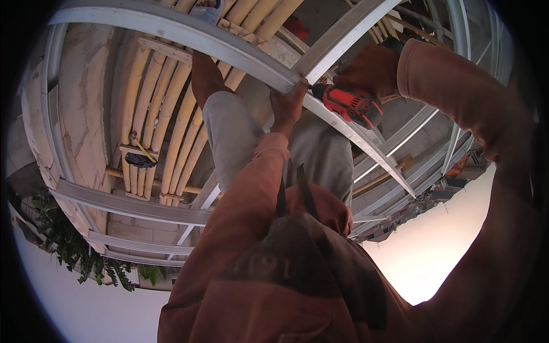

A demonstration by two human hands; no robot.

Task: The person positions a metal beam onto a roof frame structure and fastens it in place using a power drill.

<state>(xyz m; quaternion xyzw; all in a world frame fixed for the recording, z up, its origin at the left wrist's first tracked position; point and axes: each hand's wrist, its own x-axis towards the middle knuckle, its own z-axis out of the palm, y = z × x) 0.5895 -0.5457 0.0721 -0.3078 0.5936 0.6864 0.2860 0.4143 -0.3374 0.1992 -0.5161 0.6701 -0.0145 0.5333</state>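
My right hand [372, 70] grips a red and black cordless drill [350, 105], its nose pointing left at a joint of the silver metal channels. My left hand [287, 107] is closed on the edge of the metal channel [257, 64] at that joint, thumb and fingers just left of the drill's tip. Any screw or bit at the tip is too small to make out. A second channel [343, 43] runs up and right from the joint, and another bar [366, 146] slants down and right beneath the drill.
Bamboo poles [163, 123] tied with wooden slats form a platform below, where my bare leg [207, 80] reaches down. A black bundle with a yellow strip [140, 160] lies on it. More metal channels [131, 207] cross at left, near green plants [71, 246]. A rough wall [83, 108] stands beyond.
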